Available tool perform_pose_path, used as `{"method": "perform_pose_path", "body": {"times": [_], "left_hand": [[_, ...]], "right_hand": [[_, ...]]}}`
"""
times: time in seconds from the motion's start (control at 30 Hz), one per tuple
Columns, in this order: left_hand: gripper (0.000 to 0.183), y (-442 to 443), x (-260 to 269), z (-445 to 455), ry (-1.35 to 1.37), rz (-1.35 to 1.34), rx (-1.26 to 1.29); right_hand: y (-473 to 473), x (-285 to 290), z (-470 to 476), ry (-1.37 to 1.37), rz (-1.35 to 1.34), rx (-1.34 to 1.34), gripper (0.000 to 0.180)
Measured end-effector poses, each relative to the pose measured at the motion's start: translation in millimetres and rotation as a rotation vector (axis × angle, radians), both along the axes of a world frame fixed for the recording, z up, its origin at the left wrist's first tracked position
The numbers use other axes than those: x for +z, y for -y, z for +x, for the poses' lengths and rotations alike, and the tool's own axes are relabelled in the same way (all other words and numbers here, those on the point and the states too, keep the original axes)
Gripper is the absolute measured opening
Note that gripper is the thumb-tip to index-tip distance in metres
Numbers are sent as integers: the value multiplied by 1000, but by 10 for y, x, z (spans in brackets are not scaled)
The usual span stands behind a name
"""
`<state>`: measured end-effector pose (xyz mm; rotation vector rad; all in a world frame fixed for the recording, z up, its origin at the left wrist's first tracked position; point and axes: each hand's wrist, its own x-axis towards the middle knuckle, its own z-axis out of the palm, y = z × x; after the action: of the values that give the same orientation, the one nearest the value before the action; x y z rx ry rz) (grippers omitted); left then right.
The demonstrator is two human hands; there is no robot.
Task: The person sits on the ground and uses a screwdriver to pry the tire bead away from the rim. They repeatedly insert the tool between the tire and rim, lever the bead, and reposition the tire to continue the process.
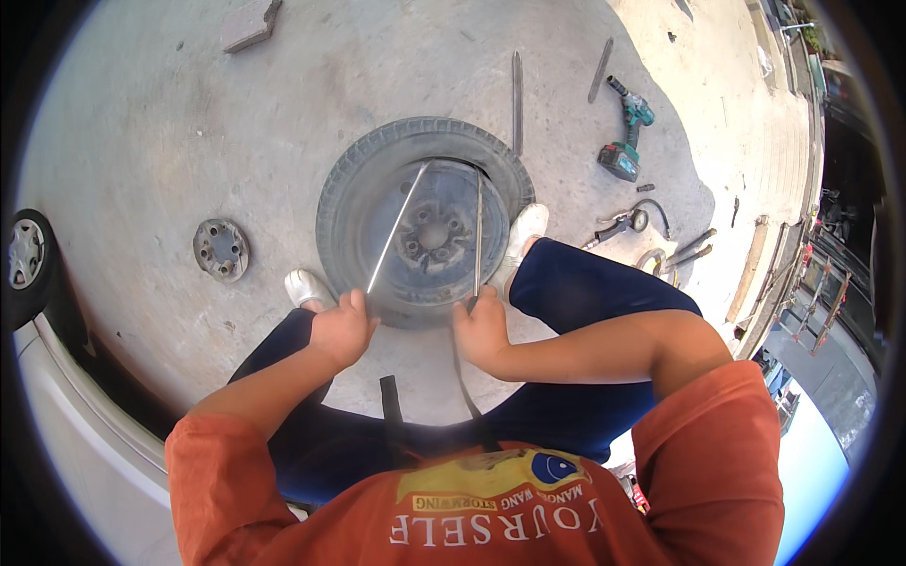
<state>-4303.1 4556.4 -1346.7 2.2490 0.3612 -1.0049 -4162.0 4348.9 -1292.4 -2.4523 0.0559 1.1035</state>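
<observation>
A car tyre [357, 159] lies flat on the concrete between my feet, with a dark steel wheel rim [439, 191] inside it. My left hand [345, 329] grips a thin metal tyre lever [398, 225], which slants up to the far edge of the rim. Around a second tyre lever [479, 230] my right hand [483, 327] is closed; that lever stands nearly straight away from me. Its far tip goes in at the rim's far right edge, where a dark gap shows between tyre bead and rim. The handle ends are mostly hidden in my fists.
A round wheel cover [221, 250] lies to the left, near a parked car [92, 439]. On the right are a cordless impact wrench [628, 131], a tyre inflator gauge [639, 221] and a socket [645, 187]. Flat metal bars [517, 102] and a concrete block [249, 26] lie farther off.
</observation>
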Motion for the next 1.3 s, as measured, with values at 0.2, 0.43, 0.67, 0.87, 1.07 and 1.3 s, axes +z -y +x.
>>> {"method": "perform_pose_path", "body": {"times": [0.2,0.43,0.67,0.87,1.07,1.3], "left_hand": [[59,-281,-718,-221,195,162,-332],[60,-490,-1431,-569,493,212,-266],[52,-719,-1499,-603,586,269,-120],[44,-719,-1552,-614,678,130,-79],[41,-790,-1559,-634,633,147,-198],[43,-852,-1584,-592,619,208,-302]], "right_hand": [[-114,-531,-632,-48,-146,-22,35],[-496,-1650,-756,-211,-106,448,40],[-827,-2422,-748,-85,-70,1148,50],[-1174,-2033,-692,-540,196,-614,47],[-338,-1713,-678,-449,282,-172,35],[1414,-1453,90,-287,-38,410,35]]}}
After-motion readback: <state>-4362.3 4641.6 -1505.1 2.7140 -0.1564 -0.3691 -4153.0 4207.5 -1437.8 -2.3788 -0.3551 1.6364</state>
